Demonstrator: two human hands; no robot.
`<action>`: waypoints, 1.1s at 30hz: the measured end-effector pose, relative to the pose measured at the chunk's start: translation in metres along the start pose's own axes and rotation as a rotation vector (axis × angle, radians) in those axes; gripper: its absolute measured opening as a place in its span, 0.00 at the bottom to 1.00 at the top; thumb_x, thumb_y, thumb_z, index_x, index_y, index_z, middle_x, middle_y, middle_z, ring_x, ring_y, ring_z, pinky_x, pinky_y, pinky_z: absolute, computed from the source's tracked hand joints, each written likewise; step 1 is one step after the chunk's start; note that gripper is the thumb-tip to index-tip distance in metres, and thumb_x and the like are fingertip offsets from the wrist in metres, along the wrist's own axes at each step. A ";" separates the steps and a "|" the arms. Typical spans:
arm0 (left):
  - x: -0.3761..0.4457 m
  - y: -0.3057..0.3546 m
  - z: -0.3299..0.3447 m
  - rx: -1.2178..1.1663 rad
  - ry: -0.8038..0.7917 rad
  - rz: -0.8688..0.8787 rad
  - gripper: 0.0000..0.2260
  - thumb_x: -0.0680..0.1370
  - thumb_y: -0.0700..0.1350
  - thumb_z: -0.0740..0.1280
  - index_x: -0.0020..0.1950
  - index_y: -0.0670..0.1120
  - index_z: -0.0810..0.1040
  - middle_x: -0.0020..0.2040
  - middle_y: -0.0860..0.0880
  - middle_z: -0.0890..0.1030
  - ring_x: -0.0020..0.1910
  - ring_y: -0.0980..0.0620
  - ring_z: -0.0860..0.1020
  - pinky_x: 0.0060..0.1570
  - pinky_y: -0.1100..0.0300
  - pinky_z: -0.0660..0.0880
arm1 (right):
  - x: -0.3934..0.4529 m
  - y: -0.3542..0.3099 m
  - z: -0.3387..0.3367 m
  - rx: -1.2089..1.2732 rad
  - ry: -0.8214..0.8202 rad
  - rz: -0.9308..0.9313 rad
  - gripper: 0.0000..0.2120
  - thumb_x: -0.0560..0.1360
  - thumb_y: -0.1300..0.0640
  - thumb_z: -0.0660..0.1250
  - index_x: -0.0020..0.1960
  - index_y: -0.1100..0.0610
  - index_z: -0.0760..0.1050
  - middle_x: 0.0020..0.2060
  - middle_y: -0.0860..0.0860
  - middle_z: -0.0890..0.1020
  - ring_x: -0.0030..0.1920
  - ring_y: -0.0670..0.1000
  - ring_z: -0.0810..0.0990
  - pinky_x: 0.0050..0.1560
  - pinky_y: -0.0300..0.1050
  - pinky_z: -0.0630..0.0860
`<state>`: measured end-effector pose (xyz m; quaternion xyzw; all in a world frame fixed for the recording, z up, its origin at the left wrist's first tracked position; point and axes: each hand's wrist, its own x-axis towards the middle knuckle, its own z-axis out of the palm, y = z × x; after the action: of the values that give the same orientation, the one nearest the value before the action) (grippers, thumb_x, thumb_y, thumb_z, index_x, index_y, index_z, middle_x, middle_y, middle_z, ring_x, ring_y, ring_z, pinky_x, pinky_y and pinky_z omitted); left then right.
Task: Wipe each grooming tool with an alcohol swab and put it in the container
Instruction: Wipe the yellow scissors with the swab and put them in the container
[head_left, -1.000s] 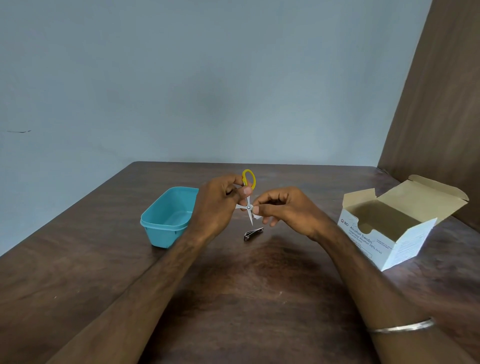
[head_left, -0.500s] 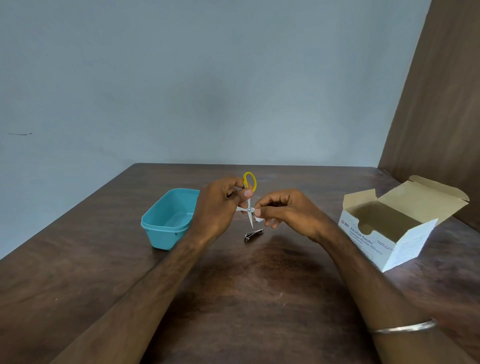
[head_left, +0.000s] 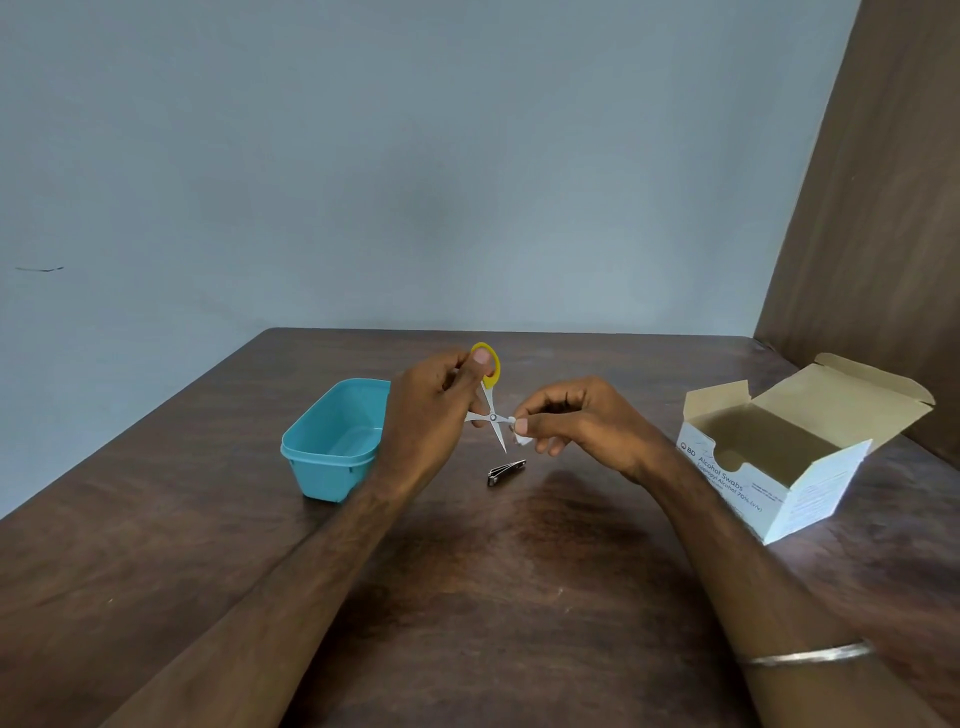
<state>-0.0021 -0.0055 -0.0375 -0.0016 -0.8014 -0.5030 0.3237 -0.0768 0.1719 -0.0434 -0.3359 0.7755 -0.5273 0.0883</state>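
Wiping step: left hand (head_left: 434, 415) pinches the opened scissors (head_left: 491, 410) by the yellow loop above the tabletop (head_left: 519, 597); right hand (head_left: 582, 423) pinches a swab (head_left: 521, 439) at one blade. Next, likely: finish the blades, drop into the container (head_left: 332, 441); clipper (head_left: 506, 471) awaits.

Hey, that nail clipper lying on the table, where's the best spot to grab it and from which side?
Probably pinch the nail clipper across its long narrow sides at mid-body, coming from above. It lies flat on the table, apart from the container, so nothing blocks its sides.
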 end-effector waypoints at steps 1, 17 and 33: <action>0.000 -0.001 0.000 -0.002 0.013 -0.002 0.16 0.81 0.56 0.62 0.39 0.49 0.80 0.30 0.47 0.81 0.27 0.61 0.75 0.32 0.63 0.70 | 0.000 0.000 -0.001 0.022 0.014 0.001 0.03 0.74 0.61 0.73 0.44 0.56 0.85 0.36 0.50 0.85 0.36 0.50 0.81 0.41 0.47 0.78; -0.001 -0.003 0.004 -0.012 0.048 0.045 0.15 0.81 0.54 0.62 0.46 0.46 0.82 0.35 0.42 0.79 0.35 0.52 0.78 0.28 0.67 0.75 | 0.001 -0.011 0.019 0.321 0.152 0.019 0.04 0.73 0.60 0.74 0.43 0.53 0.87 0.41 0.52 0.86 0.40 0.53 0.81 0.43 0.52 0.77; -0.002 -0.004 0.004 0.072 0.055 0.094 0.16 0.82 0.55 0.61 0.42 0.46 0.79 0.32 0.45 0.79 0.34 0.48 0.78 0.34 0.53 0.77 | 0.001 -0.010 0.027 0.341 0.092 0.037 0.03 0.74 0.59 0.73 0.43 0.53 0.86 0.38 0.51 0.85 0.38 0.51 0.80 0.42 0.49 0.78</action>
<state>-0.0042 -0.0037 -0.0428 -0.0137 -0.8088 -0.4577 0.3689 -0.0600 0.1488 -0.0458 -0.2770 0.6840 -0.6644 0.1182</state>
